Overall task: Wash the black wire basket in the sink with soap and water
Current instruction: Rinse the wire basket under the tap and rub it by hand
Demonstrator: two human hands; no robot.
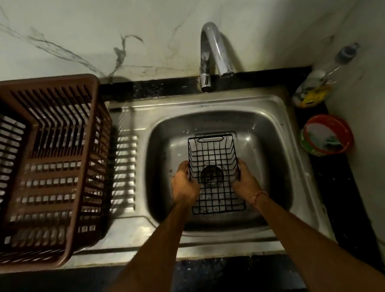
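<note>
The black wire basket (212, 153) is down in the steel sink (268, 142), over the round drain. My left hand (183, 185) grips its left rim, fingers curled round the wire. My right hand (245, 180) grips the right rim the same way. The basket's opening faces up towards me, its handle slot at the far end. No water runs from the tap (210, 55).
A large brown plastic crate (42, 167) stands on the drainboard at the left. On the black counter at the right are a red-rimmed round tub (327, 134) and a clear bottle with a yellow label (317, 88). A marble wall is behind.
</note>
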